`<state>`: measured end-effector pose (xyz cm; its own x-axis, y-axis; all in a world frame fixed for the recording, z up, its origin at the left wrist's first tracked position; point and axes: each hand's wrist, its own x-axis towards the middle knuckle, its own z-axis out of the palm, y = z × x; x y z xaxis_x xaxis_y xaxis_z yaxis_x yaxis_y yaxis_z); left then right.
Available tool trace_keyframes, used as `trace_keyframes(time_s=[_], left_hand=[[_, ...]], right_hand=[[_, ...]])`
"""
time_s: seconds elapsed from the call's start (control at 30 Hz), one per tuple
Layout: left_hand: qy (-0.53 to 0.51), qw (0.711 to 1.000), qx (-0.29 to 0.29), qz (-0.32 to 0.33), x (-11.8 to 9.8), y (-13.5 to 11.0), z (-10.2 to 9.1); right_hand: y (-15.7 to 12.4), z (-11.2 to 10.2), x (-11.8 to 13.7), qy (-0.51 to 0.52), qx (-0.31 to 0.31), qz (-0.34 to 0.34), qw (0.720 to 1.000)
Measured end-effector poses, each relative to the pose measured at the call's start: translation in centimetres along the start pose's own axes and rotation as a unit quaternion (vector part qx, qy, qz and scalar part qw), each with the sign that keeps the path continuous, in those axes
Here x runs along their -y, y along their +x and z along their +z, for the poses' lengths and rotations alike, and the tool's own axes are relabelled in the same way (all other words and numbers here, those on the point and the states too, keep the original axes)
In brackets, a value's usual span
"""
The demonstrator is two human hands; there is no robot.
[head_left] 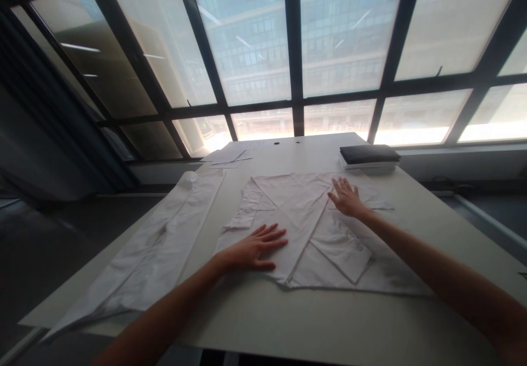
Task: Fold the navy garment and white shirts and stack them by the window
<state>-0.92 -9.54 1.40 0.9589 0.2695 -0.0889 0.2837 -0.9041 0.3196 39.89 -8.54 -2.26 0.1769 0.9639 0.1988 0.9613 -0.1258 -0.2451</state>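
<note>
A white garment [284, 201], which looks like a shirt, lies spread on the white table [280, 322] in front of me. Its sleeves are folded inward over the body, and one cuff part [343, 251] rests on the right half. My left hand [255, 248] lies flat on the lower left of the cloth with fingers spread. Farther up, my right hand [346, 197] rests on the upper right of the garment, also with fingers stretched apart. Neither hand grips anything.
Along the table's left side lies another white cloth [164, 240], its near end hanging over the edge. Papers [230, 156] lie at the far left. A stack of folded cloth, black on top [368, 154], sits at the far right. Large windows [247, 37] stand behind the table.
</note>
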Motion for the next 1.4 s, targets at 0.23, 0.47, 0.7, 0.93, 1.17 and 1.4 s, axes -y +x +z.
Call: trace_keyframes(time_s=[0.23, 0.47, 0.7, 0.93, 1.17, 1.4], left_hand=[[0.045, 0.997, -0.023, -0.057, 2.7, -5.4, 0.2], [0.065, 0.995, -0.056, -0.044, 2.0, -8.6, 0.7], [0.102, 0.986, -0.131, -0.029, 0.7, -11.4, 0.2], [0.063, 0.978, -0.129, -0.153, 1.9, -10.9, -1.7], [0.11, 0.944, -0.144, -0.277, 7.2, -4.5, 0.3], [0.088, 0.961, -0.091, -0.246, 6.6, -4.1, 0.9]], right_hand=[[-10.6, -3.4, -5.1, 0.043, 0.063, -0.208, 0.975], [-18.1, -4.5, -9.2, 0.064, 0.086, -0.207, 0.973], [-23.0, -7.0, -10.2, 0.108, 0.149, -0.17, 0.968], [-23.3, -7.3, -10.5, 0.104, 0.181, -0.149, 0.966], [-21.7, -3.7, -12.3, 0.062, 0.1, -0.166, 0.979], [-21.8, -1.9, -12.9, 0.052, 0.057, -0.175, 0.982]])
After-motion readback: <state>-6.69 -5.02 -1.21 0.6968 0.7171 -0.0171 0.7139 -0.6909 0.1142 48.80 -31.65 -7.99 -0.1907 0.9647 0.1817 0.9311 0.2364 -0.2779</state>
